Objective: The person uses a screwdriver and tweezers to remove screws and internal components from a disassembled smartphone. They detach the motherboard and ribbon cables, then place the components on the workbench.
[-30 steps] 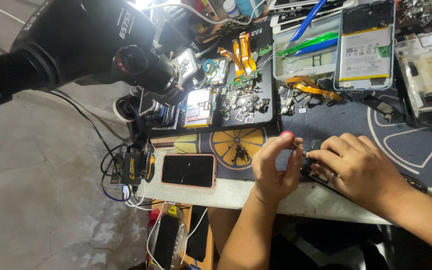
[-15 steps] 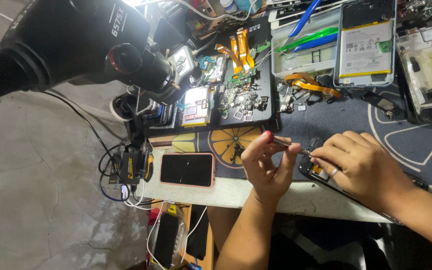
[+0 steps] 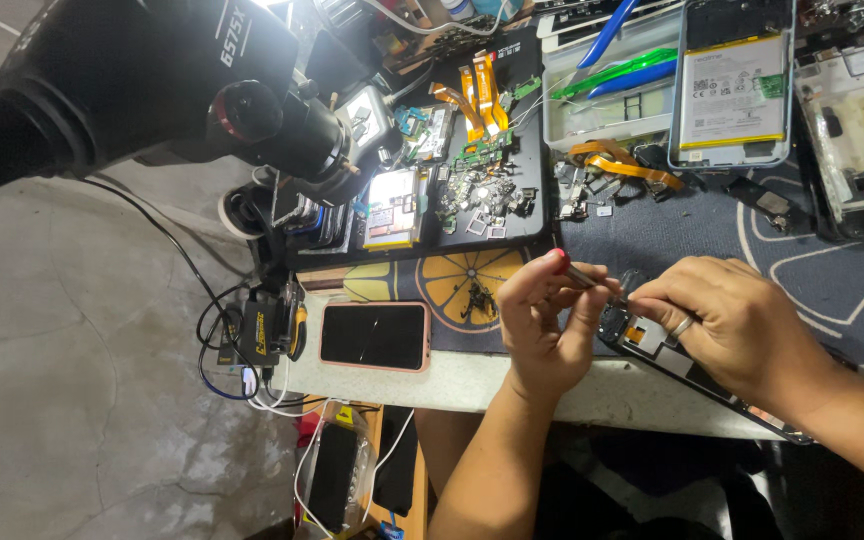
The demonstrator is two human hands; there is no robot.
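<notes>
Head view: we are pinching a screwdriver [image 3: 582, 277] in our left hand [image 3: 544, 320], its tip meeting the opened phone [image 3: 652, 340] that our right hand [image 3: 742, 325] is clasping. Left of our grip, a pink-cased phone [image 3: 373, 335] is lying face up.

Bright lamp glare at top left on the microscope [image 3: 152, 80], sharp centre, wide-angle bowing at edges.
</notes>
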